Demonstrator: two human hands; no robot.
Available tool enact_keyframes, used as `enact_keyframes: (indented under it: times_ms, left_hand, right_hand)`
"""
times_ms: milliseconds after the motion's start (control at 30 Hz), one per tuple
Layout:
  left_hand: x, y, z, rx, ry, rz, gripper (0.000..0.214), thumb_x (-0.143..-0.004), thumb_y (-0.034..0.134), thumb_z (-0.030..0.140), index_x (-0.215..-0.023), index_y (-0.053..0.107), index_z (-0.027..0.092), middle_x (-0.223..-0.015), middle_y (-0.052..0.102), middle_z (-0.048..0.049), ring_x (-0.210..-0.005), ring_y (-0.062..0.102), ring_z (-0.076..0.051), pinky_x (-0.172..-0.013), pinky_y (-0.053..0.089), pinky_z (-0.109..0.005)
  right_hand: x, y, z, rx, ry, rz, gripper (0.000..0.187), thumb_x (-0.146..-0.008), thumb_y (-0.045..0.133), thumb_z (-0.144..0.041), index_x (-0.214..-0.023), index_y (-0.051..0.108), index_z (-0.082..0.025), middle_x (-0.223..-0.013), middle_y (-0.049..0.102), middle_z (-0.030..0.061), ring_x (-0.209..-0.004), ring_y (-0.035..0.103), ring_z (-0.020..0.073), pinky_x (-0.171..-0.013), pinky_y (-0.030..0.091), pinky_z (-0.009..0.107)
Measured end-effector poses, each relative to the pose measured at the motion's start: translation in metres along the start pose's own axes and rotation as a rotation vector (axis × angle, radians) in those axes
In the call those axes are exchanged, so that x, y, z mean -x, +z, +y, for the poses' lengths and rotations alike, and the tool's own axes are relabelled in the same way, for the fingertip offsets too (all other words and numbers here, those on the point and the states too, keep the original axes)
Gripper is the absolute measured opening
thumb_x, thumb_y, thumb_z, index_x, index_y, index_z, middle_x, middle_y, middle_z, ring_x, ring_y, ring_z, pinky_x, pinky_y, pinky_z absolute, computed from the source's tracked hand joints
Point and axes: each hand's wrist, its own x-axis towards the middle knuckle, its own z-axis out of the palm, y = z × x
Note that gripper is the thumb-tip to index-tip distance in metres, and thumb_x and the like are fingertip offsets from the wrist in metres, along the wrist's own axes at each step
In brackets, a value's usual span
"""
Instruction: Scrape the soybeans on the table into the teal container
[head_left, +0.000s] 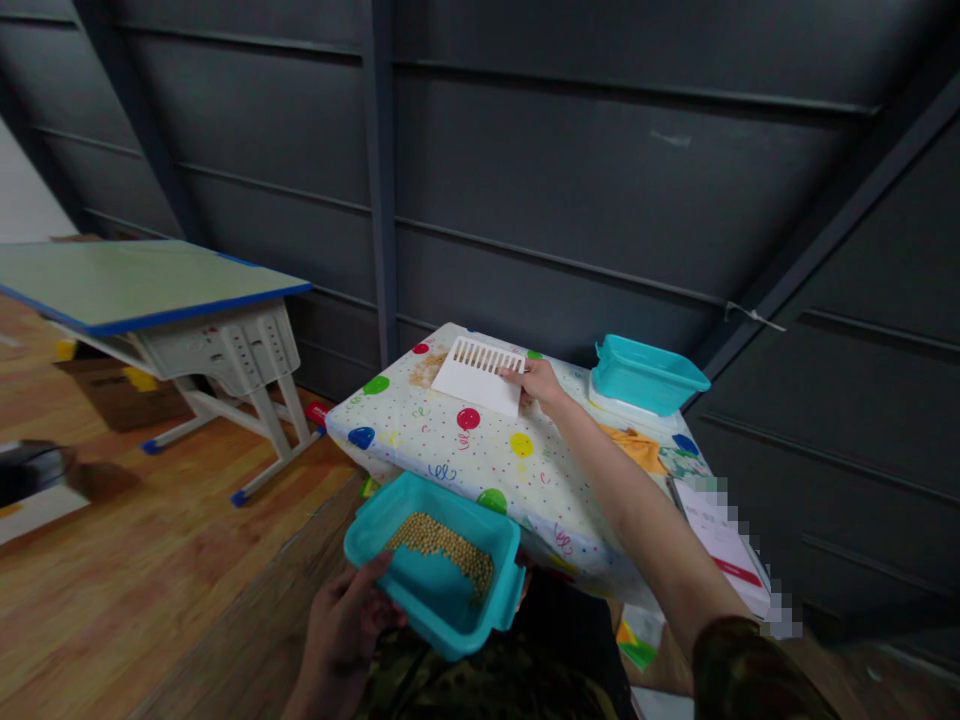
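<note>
My left hand (341,625) grips the near rim of a teal plastic box (435,560) that holds a heap of small tan beans (444,548); the box hangs just below the table's front edge. My right hand (536,385) reaches across the table and pinches the right end of a flat white scraper with a comb edge (478,375). More tan beans (427,370) lie loose on the cloth to the left of the scraper. The table (450,440) wears a white cloth with coloured dots.
A second teal box (646,372) stands on a white lid at the table's back right, beside an orange cloth (636,448). Papers (720,540) lie at the right edge. A blue-edged school desk (150,290) stands to the left on the wooden floor. A dark wall is behind.
</note>
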Motion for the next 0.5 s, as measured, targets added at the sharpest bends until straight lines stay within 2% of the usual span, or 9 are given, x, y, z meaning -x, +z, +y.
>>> enact_keyframes:
  times_ms: [133,233,333,433,500]
  left_hand:
    - [0.002,0.001,0.001,-0.005,-0.016,0.008,0.066,-0.045,0.13,0.064,-0.062,0.083,0.021,-0.053,0.072,-0.0013,-0.044,0.068,-0.019,-0.045,0.059,-0.03]
    - [0.0,-0.003,-0.001,0.007,-0.014,0.005,0.067,-0.048,0.128,0.068,-0.064,0.084,0.02,-0.054,0.074,-0.0025,-0.045,0.069,-0.02,-0.046,0.06,-0.031]
    - [-0.006,-0.008,-0.004,0.003,-0.04,-0.004,0.066,-0.046,0.129,0.064,-0.064,0.082,0.021,-0.053,0.073,-0.0017,-0.045,0.07,-0.022,-0.045,0.062,-0.032]
    - [-0.012,-0.011,-0.01,-0.005,-0.059,0.011,0.065,-0.044,0.129,0.059,-0.064,0.08,0.022,-0.053,0.073,-0.0007,-0.046,0.071,-0.022,-0.045,0.062,-0.032]
    - [-0.016,-0.012,-0.015,0.013,-0.031,0.029,0.066,-0.047,0.128,0.062,-0.064,0.079,0.021,-0.054,0.071,0.0003,-0.045,0.07,-0.021,-0.045,0.061,-0.031]
  right_hand:
    - [-0.005,-0.013,0.004,0.001,-0.004,0.031,0.04,-0.078,0.122,-0.031,-0.084,0.083,-0.02,-0.076,0.084,0.003,-0.074,0.079,0.0218,-0.067,0.065,0.03]
    - [-0.007,-0.024,0.005,-0.037,0.005,0.048,0.041,-0.079,0.123,-0.035,-0.091,0.085,-0.021,-0.085,0.09,0.0057,-0.082,0.086,0.0254,-0.074,0.072,0.035]
    - [-0.008,-0.043,0.006,-0.091,-0.015,0.094,0.042,-0.081,0.122,-0.038,-0.094,0.085,-0.021,-0.092,0.093,0.0086,-0.089,0.089,0.0287,-0.082,0.077,0.041]
    - [-0.008,-0.068,0.013,-0.102,-0.09,0.184,0.05,-0.08,0.121,-0.052,-0.094,0.085,-0.021,-0.091,0.092,0.0097,-0.089,0.088,0.0316,-0.085,0.078,0.047]
    - [-0.008,-0.085,0.024,-0.07,-0.223,0.282,0.055,-0.079,0.118,-0.065,-0.093,0.087,-0.021,-0.088,0.09,0.0097,-0.09,0.087,0.0349,-0.087,0.077,0.052]
